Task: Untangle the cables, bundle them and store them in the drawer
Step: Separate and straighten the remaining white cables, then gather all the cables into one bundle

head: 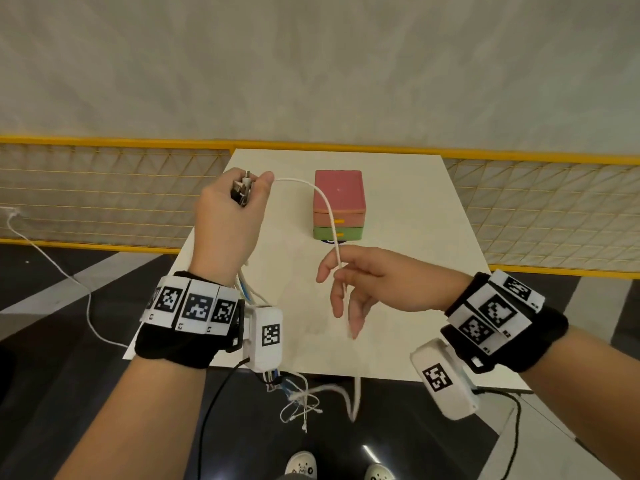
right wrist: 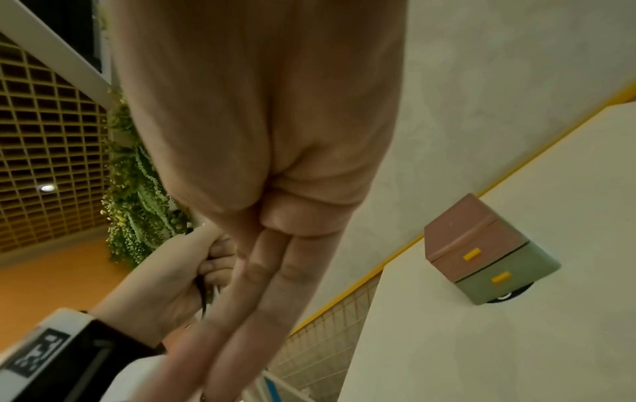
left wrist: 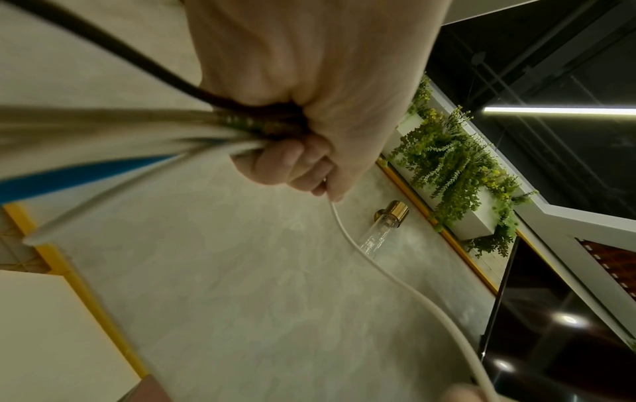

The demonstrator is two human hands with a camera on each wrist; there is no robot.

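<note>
My left hand is raised over the table's left side and grips a bundle of cable ends, with metal connectors sticking out of the top of the fist. In the left wrist view the left hand clamps white, blue and black cables. One white cable arcs from that fist to my right hand, which pinches it lightly between thumb and forefinger while the other fingers stay straight. The rest of the bundle hangs tangled below the table's near edge. The pink and green drawer box stands with both drawers closed.
The white table ends just in front of me. A yellow mesh fence runs behind it against a grey wall. A white cord trails over the dark floor at the left. The drawer box has small yellow handles.
</note>
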